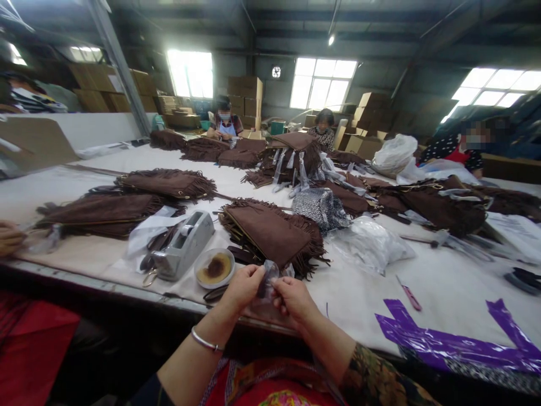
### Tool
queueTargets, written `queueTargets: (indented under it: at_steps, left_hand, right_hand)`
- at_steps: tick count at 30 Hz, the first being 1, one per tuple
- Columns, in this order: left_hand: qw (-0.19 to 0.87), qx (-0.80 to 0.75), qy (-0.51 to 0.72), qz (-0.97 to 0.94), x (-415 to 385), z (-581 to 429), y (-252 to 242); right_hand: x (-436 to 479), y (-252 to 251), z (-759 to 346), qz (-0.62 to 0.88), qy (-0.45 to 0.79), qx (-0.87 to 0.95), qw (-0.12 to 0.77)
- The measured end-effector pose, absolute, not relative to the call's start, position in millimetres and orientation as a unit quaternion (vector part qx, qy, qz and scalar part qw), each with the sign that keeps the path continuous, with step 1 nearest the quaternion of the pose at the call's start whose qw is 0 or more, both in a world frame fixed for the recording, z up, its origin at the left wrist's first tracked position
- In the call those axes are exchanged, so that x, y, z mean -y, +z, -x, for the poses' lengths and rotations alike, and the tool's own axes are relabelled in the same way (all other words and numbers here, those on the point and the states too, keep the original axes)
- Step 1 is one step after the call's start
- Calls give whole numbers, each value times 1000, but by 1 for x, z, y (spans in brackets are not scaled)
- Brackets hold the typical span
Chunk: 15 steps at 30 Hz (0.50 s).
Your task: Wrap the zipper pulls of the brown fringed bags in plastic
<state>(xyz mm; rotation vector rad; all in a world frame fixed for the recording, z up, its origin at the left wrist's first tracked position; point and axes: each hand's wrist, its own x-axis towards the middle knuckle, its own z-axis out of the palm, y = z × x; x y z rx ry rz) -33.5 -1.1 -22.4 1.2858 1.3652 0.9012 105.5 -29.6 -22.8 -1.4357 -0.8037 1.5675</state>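
Both my hands meet at the table's front edge, pinching a small clear plastic bag point(269, 277) between them. My left hand point(247, 285) grips its left side, and my right hand point(291, 296) has the right side between thumb and fingers. Something dark shows through the plastic, too blurred to name. Just beyond lies a stack of brown fringed bags point(270, 228). To the left of my left hand are a round white dish point(214, 268) with a yellowish, dark-stained filling and a grey tape dispenser point(183, 245).
More brown fringed pouches point(101, 214) lie at left and across the table's far side. A crumpled clear plastic bag point(369, 242), a pink-handled cutter point(409, 294) and purple tape point(448, 341) are at right. Several people sit beyond; another person's hand point(10, 238) shows at far left.
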Motion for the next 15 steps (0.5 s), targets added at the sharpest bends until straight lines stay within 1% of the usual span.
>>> queueTargets:
  at_steps: [4, 6, 7, 9, 11, 13, 15]
  left_hand:
    - [589, -541, 364, -477, 2, 33, -27]
    - [600, -533, 363, -474, 1, 33, -28]
    - [600, -531, 362, -476, 0, 33, -27]
    - [606, -531, 356, -474, -2, 32, -27]
    - [624, -526, 349, -460, -4, 31, -25]
    - [649, -513, 351, -438, -4, 29, -24]
    - [669, -503, 354, -417, -4, 27, -21]
  right_hand:
    - [32, -25, -104, 556, 618, 360, 424]
    - [36, -24, -107, 552, 583, 438, 403]
    - [37, -23, -110, 551, 544, 493, 397]
    - [39, -21, -120, 544, 411, 612, 400]
    - [37, -17, -132, 515, 241, 718, 401]
    - [32, -13, -142, 478, 95, 794, 364]
    - [24, -7, -147, 451, -6, 838, 307]
